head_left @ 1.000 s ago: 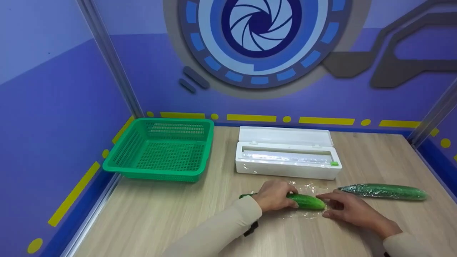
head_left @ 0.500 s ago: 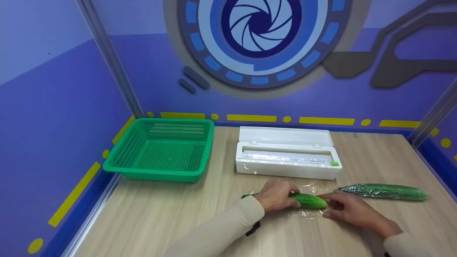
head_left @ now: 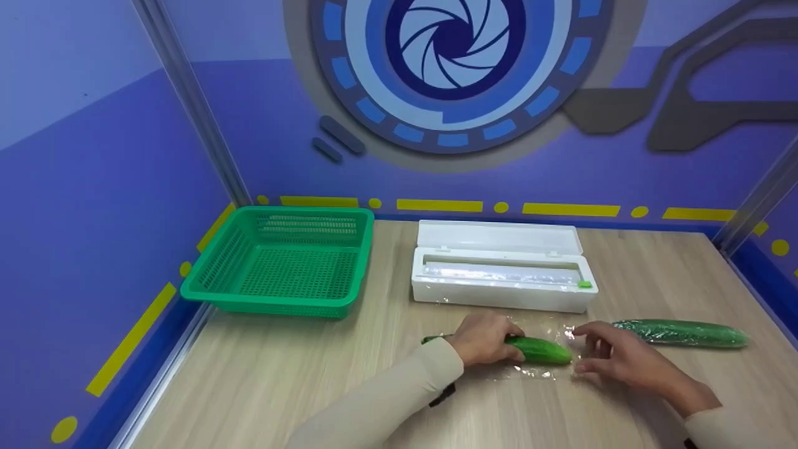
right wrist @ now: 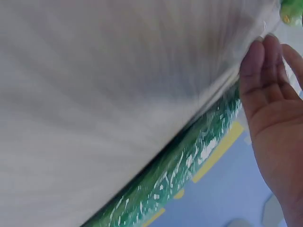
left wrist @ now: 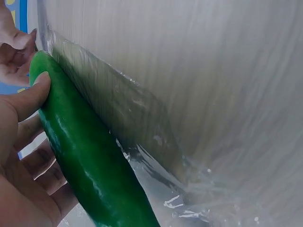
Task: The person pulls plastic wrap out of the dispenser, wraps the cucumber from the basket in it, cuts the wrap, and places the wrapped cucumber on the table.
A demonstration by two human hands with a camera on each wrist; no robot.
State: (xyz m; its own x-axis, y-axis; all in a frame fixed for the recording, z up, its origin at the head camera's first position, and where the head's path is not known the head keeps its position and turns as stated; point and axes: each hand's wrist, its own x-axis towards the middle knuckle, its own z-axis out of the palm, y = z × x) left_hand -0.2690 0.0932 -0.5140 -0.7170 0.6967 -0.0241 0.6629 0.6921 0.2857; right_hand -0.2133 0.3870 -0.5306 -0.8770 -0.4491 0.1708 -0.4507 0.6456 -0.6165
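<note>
A green cucumber (head_left: pixel 539 350) lies on a sheet of clear cling film (head_left: pixel 530 374) on the table. My left hand (head_left: pixel 483 340) grips it from above; in the left wrist view the thumb lies along one side of the cucumber (left wrist: pixel 85 146) and the fingers curl round the other. My right hand (head_left: pixel 623 358) is just past the cucumber's right tip, thumb and forefinger apart at the film's right edge. Its fingertips are close to the film in the right wrist view. Behind this hand lies a second cucumber (head_left: pixel 698 333), wrapped in film.
A white cling film dispenser box (head_left: pixel 505 296) stands behind the hands, its lid raised and a film roll inside. At the back left sits a green plastic basket (head_left: pixel 274 305). Printed panels (head_left: pixel 112 218) border the wooden table (head_left: pixel 262 380).
My right hand has drawn back to the right, away from the cucumber's tip, and now covers the near end of the wrapped cucumber. My left hand keeps its grip, almost still.
</note>
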